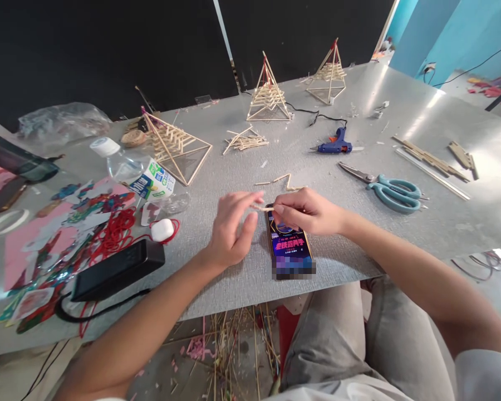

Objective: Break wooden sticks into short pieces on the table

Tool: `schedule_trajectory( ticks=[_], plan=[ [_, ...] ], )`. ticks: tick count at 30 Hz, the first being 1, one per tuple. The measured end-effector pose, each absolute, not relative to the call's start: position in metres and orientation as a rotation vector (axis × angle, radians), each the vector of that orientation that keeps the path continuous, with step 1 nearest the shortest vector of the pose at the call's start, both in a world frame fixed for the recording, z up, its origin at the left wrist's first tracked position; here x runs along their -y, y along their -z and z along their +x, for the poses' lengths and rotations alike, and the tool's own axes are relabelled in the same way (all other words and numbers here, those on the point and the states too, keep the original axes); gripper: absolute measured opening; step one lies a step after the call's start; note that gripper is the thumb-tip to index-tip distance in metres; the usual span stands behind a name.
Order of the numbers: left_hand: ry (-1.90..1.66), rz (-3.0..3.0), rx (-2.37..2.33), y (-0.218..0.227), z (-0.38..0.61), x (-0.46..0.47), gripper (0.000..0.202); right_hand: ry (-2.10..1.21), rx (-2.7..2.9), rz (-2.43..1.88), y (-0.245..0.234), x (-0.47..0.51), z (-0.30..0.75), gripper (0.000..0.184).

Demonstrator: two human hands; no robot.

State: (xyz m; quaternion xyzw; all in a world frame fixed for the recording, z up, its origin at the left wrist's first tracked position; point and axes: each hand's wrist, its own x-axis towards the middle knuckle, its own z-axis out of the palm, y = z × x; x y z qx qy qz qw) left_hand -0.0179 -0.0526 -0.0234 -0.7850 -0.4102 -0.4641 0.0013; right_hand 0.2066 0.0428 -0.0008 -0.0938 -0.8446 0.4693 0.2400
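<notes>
Between finger and thumb, my right hand pinches a short thin wooden stick pointing left. My left hand is beside it with thumb and fingers spread, its fingertips close to the stick's free end; whether they touch I cannot tell. Under my right hand lies a phone with a lit screen, its upper part partly covered. Several short stick pieces lie just beyond my hands. Farther back is a small pile of sticks.
Stick pyramids stand at the back. To the right lie a blue glue gun, scissors and flat wooden strips. At left are a tipped plastic bottle, red cord and a black device.
</notes>
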Motion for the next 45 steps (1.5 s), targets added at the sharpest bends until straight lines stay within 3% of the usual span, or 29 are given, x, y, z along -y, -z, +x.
schedule_trajectory(
  ticks=[4,8,12,21,26,35,45],
  plan=[
    [1.865,-2.188,1.636,0.028,-0.017,0.047,0.028,-0.843,2.330,-0.342,0.008,-0.046,0.205,0.034],
    [2.323,-2.230,1.903,0.032,-0.015,0.043,0.039,-0.619,2.351,-0.432,0.014,-0.046,0.204,0.036],
    [2.533,-2.160,2.074,0.026,-0.009,0.045,0.043,-0.412,2.393,-0.520,0.016,-0.044,0.200,0.038],
    [2.487,-2.060,2.160,0.020,-0.005,0.045,0.033,-0.148,2.531,-0.587,0.010,-0.040,0.195,0.045],
    [2.421,-2.088,2.157,0.022,-0.008,0.043,0.036,-0.078,2.543,-0.611,0.006,-0.037,0.195,0.048],
    [2.613,-2.122,2.056,0.021,-0.001,0.043,0.042,0.110,2.531,-0.617,0.010,-0.033,0.193,0.058],
    [2.500,-2.365,1.871,0.022,-0.006,0.044,0.037,-0.125,2.549,-0.578,0.009,-0.034,0.196,0.049]
  ],
)
